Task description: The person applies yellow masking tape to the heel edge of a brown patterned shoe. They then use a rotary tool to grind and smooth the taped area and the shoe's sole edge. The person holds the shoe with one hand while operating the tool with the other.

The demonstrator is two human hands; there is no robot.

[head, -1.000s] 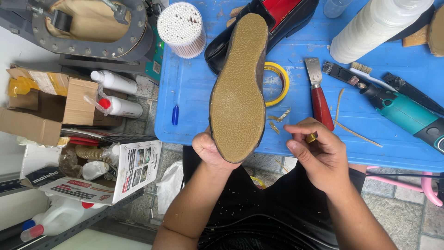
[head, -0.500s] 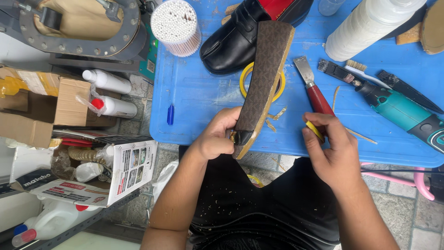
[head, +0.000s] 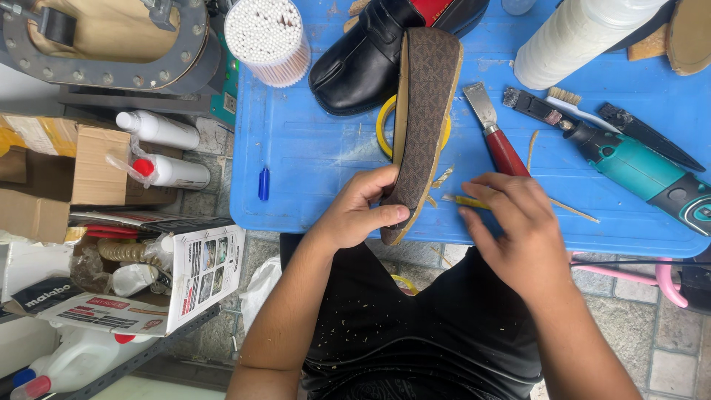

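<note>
Two hands work over a blue desk (head: 311, 148). The left hand (head: 359, 211) is closed around the near end of a brown patterned shoe (head: 424, 122), which stands on its edge and reaches away across the desk. The right hand (head: 518, 226) lies just beside it, fingers curled down over a small yellow-handled tool (head: 465, 200); how firmly it pinches the tool cannot be made out. Behind the brown shoe a yellow tape ring (head: 386, 122) is half hidden, and a black shoe (head: 370, 55) with a red lining touches the far end. A red-handled scraper (head: 495, 133) lies right of the shoe, then a small brush (head: 552, 104) and a teal power tool (head: 637, 167), cut off at the edge. A white roll (head: 578, 33) lies at the top. A round tub (head: 268, 37) holds white cotton swabs packed upright. A blue pen cap (head: 264, 183) lies alone on the left. Off the desk, white bottles (head: 159, 148), cardboard boxes (head: 67, 174) and a printed booklet (head: 196, 274) crowd a shelf
</note>
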